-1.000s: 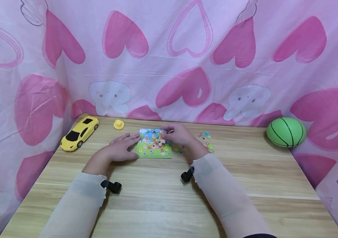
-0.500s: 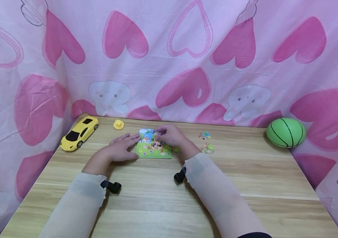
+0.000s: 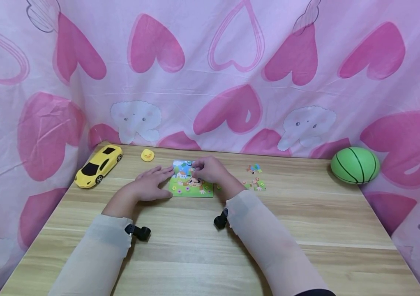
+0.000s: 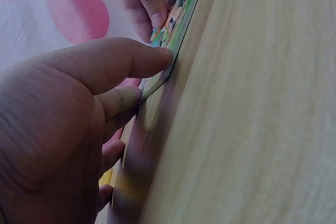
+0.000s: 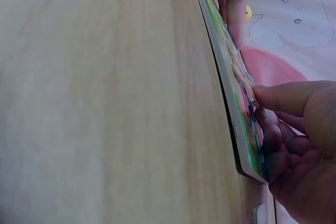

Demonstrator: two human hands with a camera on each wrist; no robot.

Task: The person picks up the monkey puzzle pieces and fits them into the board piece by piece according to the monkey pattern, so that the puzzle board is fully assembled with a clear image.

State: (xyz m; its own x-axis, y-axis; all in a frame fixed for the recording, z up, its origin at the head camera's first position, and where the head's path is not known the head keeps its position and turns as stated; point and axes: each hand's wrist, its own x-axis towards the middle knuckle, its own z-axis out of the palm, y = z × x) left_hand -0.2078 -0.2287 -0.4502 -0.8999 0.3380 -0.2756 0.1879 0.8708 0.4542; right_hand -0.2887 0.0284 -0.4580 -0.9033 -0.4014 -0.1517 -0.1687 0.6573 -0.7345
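Note:
A square jigsaw puzzle (image 3: 191,191) with a cartoon monkey, a house and flowers lies on the wooden table in the head view. At its left side rests my left hand (image 3: 153,183), fingers extended; in the left wrist view its thumb (image 4: 149,60) and index finger touch the board's edge. My right hand (image 3: 211,169) is over the puzzle's upper right part. Between its thumb and fingers it pinches a small puzzle piece (image 5: 263,112) against the board's surface, mostly hidden by the fingers. Whether the piece sits flat cannot be told.
Loose puzzle pieces (image 3: 259,184) lie right of the board, partly behind my right wrist, with another piece (image 3: 255,168) farther back. A yellow toy car (image 3: 100,166) and a rubber duck (image 3: 147,155) stand at left, a green ball (image 3: 356,165) at right. A pink curtain (image 3: 173,98) hangs behind.
My right hand has shifted left, from the puzzle's right edge to its upper middle, keeping its pinch. Over the last half second it moves only slightly. My left hand stays put.

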